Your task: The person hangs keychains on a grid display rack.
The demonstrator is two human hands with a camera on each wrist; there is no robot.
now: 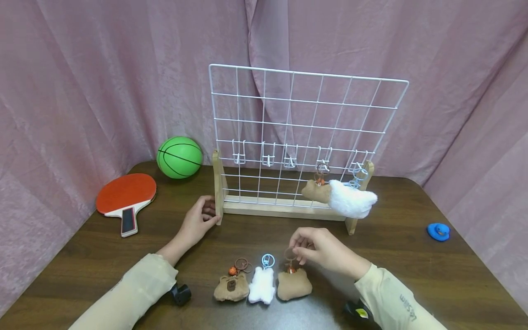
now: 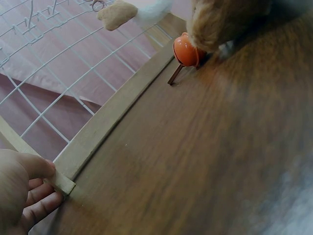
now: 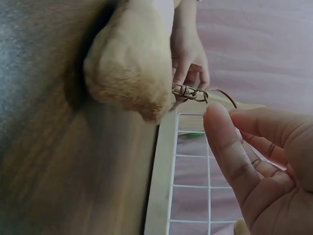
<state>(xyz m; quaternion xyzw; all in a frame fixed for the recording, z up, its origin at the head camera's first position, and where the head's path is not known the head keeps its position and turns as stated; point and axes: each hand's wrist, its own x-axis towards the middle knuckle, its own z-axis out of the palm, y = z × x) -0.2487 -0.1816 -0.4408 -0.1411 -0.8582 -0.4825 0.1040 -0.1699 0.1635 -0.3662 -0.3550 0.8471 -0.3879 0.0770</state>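
My right hand point(image 1: 323, 247) pinches the ring of a brown plush keychain point(image 1: 294, 285) between thumb and fingertips. In the right wrist view its chain runs from the metal ring point(image 3: 222, 94) to the plush body point(image 3: 129, 63). Thumb and fingers of my left hand point(image 1: 197, 221) grip the wooden foot point(image 2: 63, 182) at the left end of a white wire grid rack point(image 1: 284, 206). Left of the pinched keychain lie a white plush keychain point(image 1: 261, 285) with a blue ring and a brown bear-faced keychain point(image 1: 231, 288) with an orange bell.
From hooks point(image 1: 290, 161) on the grid hang a brown plush point(image 1: 315, 191) and a white plush point(image 1: 352, 199), both toward the right. A green ball point(image 1: 179, 157) and a red paddle point(image 1: 126, 192) lie at left, a blue rubber duck point(image 1: 438, 232) at far right.
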